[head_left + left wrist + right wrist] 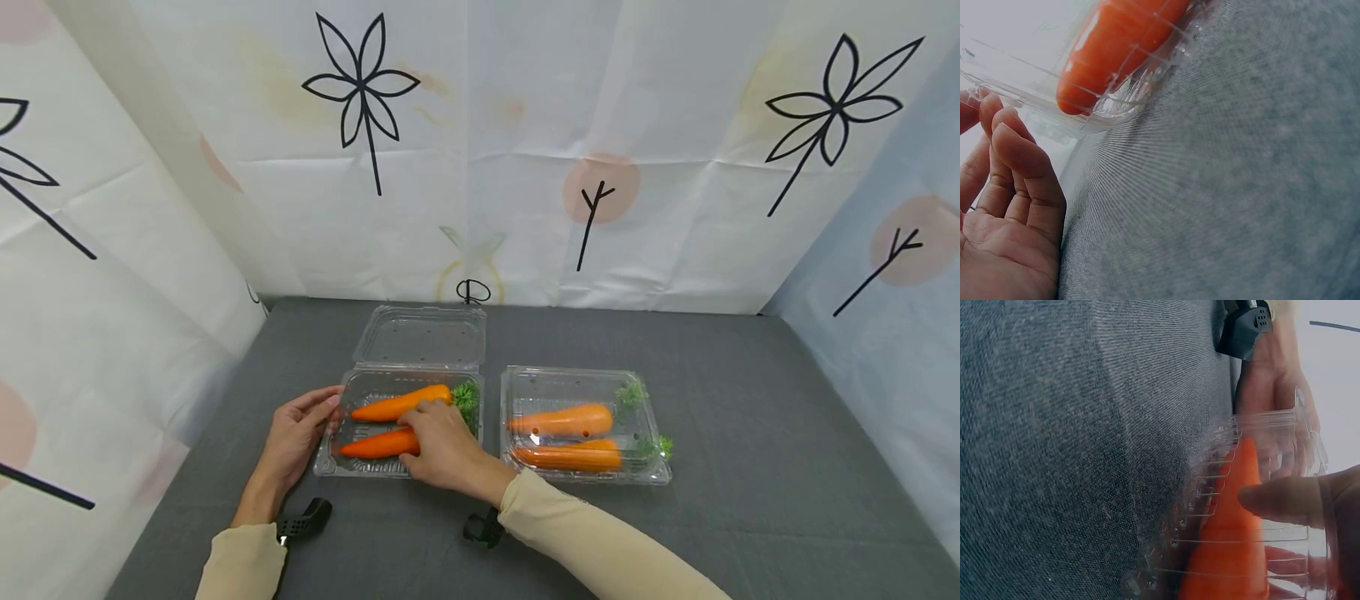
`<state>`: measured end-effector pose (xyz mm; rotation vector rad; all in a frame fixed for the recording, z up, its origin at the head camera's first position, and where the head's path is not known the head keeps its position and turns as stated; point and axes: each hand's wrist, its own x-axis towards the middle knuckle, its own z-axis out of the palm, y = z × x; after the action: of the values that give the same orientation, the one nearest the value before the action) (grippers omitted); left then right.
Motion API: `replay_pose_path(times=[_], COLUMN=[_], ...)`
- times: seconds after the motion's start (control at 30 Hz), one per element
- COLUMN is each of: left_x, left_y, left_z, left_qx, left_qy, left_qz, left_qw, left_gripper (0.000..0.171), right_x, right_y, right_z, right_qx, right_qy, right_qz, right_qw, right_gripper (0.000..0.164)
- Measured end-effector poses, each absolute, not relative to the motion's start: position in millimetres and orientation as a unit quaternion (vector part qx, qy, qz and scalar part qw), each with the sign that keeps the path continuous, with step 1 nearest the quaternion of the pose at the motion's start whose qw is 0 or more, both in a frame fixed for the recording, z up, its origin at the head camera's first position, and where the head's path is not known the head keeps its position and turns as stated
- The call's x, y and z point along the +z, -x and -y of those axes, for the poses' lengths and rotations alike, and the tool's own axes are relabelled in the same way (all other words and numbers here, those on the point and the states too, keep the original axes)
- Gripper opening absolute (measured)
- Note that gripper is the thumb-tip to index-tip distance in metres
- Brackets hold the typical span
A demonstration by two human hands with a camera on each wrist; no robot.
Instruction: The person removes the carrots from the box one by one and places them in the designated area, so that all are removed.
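An open clear plastic clamshell box (324, 463) lies left of centre in the head view, its lid (420, 337) folded back away from me. Inside are two carrots, tips to the left: a far carrot (390, 408) with a frilly green top (466, 398), and a near carrot (375, 445). My right hand (446, 446) reaches into the box and grips the thick end of the near carrot, hiding that end; its thumb (1282, 499) lies along the carrot in the right wrist view. At the box's left rim, my left hand (294, 433) pinches the edge with its fingertips (1007, 119).
A second clear box (510, 467), its lid down, stands just right of the open one, with two carrots (570, 421) inside and green tops (664, 447) at its right edge. Dark grey cloth (750, 467) covers the table. Printed white curtains (517, 100) enclose the back and sides.
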<state>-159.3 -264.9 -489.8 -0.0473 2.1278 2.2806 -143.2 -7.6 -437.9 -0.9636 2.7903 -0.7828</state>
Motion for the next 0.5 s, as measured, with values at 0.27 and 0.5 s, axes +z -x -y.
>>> replay_pose_path(times=[0.27, 0.5], left_x=[-490.3, -490.6], left_y=[159.5, 159.8], left_z=[265.9, 265.9], left_qx=[0.731, 0.731], left_qy=[0.012, 0.006], left_qz=[-0.682, -0.682], left_qw=[0.011, 0.009], left_gripper=[0.041, 0.041], right_x=[-438.8, -440.9], right_y=[145.2, 147.6], right_z=[9.9, 9.6], right_qx=[-0.262, -0.268], right_qy=[0.301, 0.305], right_qz=[-0.913, -0.909], right_qw=[0.089, 0.091], right_gripper=[0.035, 0.029])
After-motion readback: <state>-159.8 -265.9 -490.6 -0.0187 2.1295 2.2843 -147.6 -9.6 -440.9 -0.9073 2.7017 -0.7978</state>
